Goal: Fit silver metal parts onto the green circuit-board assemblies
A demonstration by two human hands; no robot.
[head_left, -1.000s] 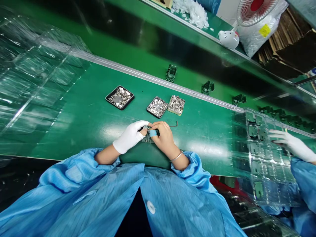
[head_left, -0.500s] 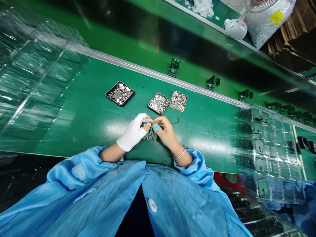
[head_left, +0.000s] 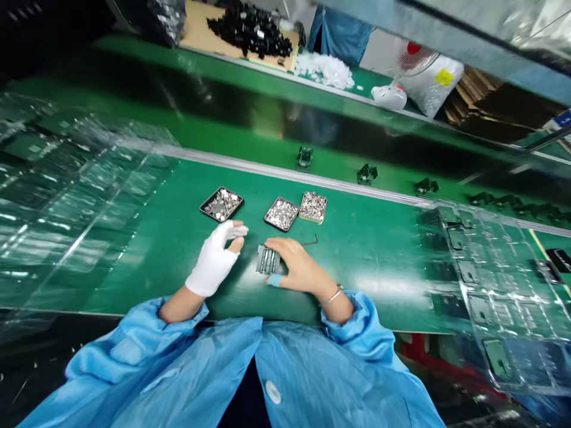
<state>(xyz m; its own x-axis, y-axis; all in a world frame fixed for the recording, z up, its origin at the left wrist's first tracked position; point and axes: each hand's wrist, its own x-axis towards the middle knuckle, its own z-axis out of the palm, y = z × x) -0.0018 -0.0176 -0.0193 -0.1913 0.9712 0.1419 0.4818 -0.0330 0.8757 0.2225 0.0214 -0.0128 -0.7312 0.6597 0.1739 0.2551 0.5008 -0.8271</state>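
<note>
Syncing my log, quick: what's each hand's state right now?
Left hand: open, nothing visible in it.
Right hand: curved around the small part; how firmly cannot be told.

gry-grn part [head_left: 267, 260], wht glove [head_left: 211, 263], grn tbl [head_left: 375, 255], blu smock [head_left: 321, 371]

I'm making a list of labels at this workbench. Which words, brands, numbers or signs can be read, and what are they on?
No text can be read.
Yellow label on the plastic bag: any print is too small and blurred.
Blue-and-white item at the right edge: too blurred to tell.
</note>
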